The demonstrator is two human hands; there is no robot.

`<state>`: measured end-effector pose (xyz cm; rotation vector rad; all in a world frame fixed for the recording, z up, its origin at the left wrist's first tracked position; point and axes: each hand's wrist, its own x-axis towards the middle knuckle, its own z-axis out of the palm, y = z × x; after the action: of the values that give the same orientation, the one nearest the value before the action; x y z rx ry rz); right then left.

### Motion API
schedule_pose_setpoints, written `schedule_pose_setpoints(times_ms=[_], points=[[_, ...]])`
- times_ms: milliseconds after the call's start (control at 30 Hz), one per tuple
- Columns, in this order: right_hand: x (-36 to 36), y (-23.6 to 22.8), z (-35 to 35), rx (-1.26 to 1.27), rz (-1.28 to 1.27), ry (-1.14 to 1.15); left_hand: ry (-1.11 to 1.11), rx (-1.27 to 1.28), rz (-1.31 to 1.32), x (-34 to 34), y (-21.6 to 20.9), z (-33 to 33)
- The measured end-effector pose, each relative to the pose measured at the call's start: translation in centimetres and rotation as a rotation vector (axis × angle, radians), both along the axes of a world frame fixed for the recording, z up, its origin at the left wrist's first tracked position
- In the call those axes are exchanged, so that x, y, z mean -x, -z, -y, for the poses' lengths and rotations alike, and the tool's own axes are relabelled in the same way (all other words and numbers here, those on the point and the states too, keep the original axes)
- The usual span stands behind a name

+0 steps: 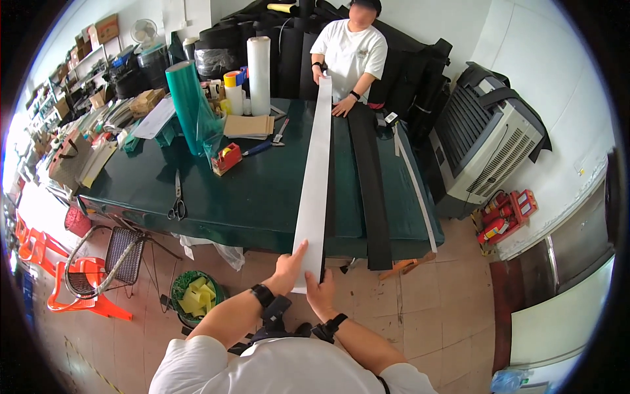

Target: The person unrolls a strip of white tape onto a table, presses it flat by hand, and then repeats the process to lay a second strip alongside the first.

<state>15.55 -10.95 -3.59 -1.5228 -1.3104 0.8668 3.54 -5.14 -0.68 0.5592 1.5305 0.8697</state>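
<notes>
A long white strip (314, 177) runs lengthwise over the green table and hangs past its near edge, with a black layer showing along its right side. My left hand (287, 270) grips the strip's left edge near its end, thumb lying on top. At the right edge of the same end, my right hand (320, 295) is closed on it, the fingers partly hidden. Across the table a co-worker (351, 59) holds the far end in one hand and rests the other on the table beside it. A black strip (371, 197) lies to the right.
On the green table (236, 190) are scissors (177, 200), a red tape dispenser (227, 159), a green film roll (187, 105) and a long thin pale strip (415, 180). A bin (197, 295) with yellow scraps stands below. An air cooler (489, 141) is at right.
</notes>
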Motion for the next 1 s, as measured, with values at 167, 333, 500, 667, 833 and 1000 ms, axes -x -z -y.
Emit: schedule_pose_setpoints(times_ms=[167, 333, 500, 667, 833, 1000], points=[[-2.3, 0.6, -4.1, 0.292, -0.271, -0.014, 0.094, -0.264, -0.416, -0.9, 1.7, 2.8], [-2.7, -3.4, -6.4, 0.618, -0.915, 0.035, 0.246, -0.640, -0.639, -0.4, 3.4, 6.2], [-1.8, -0.6, -3.9, 0.447, -0.403, 0.114, 0.116, -0.538, -0.203, -0.8, 4.3, 3.6], [-0.9, 0.3, -0.6, 0.159, 0.051, 0.061, 0.020, 0.012, 0.435, 0.2, 1.2, -0.4], [-1.6, 0.2, -2.0, 0.082, -0.227, -0.038, 0.036, -0.133, -0.160, -1.1, 1.9, 1.4], [-3.4, -2.5, -6.8, 0.622, -0.981, 0.069, 0.273, -0.634, -0.734, -1.1, 2.8, 5.1]])
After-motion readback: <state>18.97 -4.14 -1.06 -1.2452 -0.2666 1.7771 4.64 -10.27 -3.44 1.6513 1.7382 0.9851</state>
